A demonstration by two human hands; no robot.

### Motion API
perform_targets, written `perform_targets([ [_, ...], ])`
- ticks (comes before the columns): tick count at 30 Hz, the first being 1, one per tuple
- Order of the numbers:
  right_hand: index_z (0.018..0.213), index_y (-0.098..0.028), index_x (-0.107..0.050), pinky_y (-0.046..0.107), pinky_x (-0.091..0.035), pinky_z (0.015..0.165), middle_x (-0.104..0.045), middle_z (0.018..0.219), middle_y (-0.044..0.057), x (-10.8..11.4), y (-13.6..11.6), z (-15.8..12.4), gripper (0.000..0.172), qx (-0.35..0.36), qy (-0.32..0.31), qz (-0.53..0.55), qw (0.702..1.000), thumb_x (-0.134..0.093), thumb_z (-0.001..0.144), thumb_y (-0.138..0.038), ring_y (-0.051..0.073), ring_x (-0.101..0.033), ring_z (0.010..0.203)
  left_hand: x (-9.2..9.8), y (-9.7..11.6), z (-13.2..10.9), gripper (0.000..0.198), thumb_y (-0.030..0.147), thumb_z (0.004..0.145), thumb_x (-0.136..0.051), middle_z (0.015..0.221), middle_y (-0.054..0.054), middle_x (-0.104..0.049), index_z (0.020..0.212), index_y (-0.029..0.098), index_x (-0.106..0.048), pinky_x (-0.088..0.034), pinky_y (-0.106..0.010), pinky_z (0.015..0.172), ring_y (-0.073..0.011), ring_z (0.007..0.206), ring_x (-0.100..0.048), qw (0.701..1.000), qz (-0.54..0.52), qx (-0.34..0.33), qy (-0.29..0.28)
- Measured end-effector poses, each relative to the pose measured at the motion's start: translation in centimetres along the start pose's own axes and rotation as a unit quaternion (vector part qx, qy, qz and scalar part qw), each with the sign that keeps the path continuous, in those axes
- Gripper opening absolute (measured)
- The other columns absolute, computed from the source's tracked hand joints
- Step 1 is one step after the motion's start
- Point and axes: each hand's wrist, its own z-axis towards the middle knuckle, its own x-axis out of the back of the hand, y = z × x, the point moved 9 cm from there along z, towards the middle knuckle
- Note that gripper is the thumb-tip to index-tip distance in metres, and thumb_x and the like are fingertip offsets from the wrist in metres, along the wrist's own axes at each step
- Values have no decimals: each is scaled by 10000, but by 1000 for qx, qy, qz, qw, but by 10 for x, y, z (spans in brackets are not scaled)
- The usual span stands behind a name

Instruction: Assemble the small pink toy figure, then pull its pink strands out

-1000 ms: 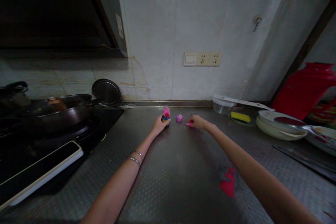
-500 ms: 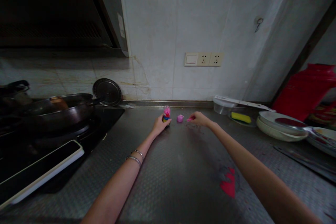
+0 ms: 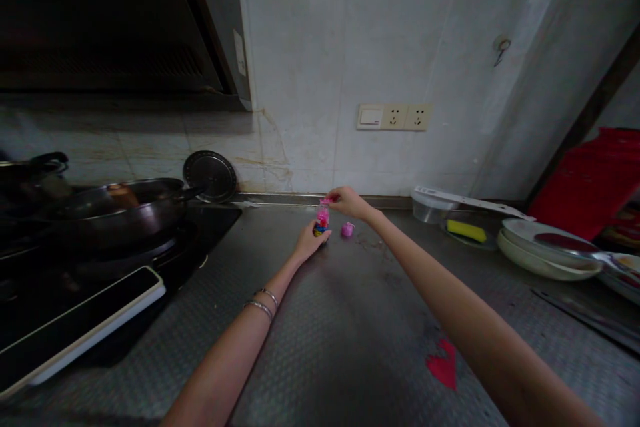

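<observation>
My left hand (image 3: 308,240) is closed around the lower part of a small clear jar (image 3: 323,212), which stands upright on the metal counter. Pink, red, blue and yellow show through its wall. Over the jar's mouth, the fingertips of my right hand (image 3: 349,201) pinch a small flat pink piece (image 3: 326,201). From here I cannot tell whether that piece is a lid or something else. Just right of the jar sits a round pink-purple object (image 3: 347,229) with a small tip on top, touched by neither hand.
A frying pan (image 3: 115,213) and a dark round lid (image 3: 210,177) are at the left, by the hob. At the right are a plastic tub (image 3: 429,211), a yellow sponge (image 3: 466,231), stacked bowls (image 3: 545,257) and a knife (image 3: 585,317). A red patch (image 3: 444,365) marks the near counter.
My right hand has moved left and up with the pink piece, from beside the round pink-purple object to the jar's mouth. My left hand keeps its hold on the jar.
</observation>
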Motion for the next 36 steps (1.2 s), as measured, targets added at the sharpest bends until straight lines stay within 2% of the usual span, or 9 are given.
perform_targets([
  [5,836,-108,-674,207,-408,642,-664,755,61,-16,-6,6,185,25,-36,-46,998,-545,710,-152,123,-560,674,0,0,0,332,418,697,-573,803,-32,-630,899,155,-582,-405,-245,663,-147,709,-555,1000,4,6,0],
  [9,929,-102,-635,207,-414,633,-661,780,72,-12,-7,7,233,20,-22,-54,998,-557,712,-134,121,-569,683,0,1,0,326,410,696,-574,812,-35,-631,900,155,-582,-404,-246,662,-151,718,-558,1000,0,7,-1],
  [15,807,-131,-679,216,-414,683,-671,791,75,-14,-7,8,135,19,-50,-85,995,-577,736,-186,141,-584,729,0,2,0,350,422,701,-566,824,-33,-627,933,161,-577,-409,-254,689,-151,728,-555,1000,-10,-6,-9],
  [23,882,-128,-679,239,-392,777,-643,910,111,-21,-15,0,225,59,-50,-132,988,-471,808,-175,162,-568,848,1,2,-1,322,412,700,-566,803,-27,-621,898,158,-577,-408,-248,677,-148,723,-553,1000,-6,3,-6],
  [30,1004,-144,-624,241,-380,786,-634,949,95,-16,-17,-8,264,-2,-36,-129,991,-478,789,-194,172,-540,925,2,2,-1,320,398,695,-575,807,-35,-630,902,154,-581,-410,-252,671,-151,721,-556,1000,-8,14,-3],
  [36,978,-109,-571,234,-366,747,-619,903,110,-16,-23,-10,295,10,-50,-144,988,-329,874,-241,155,-546,834,1,3,-1,332,401,694,-575,815,-34,-629,920,158,-580,-412,-256,673,-150,714,-556,1000,-5,5,-3],
])
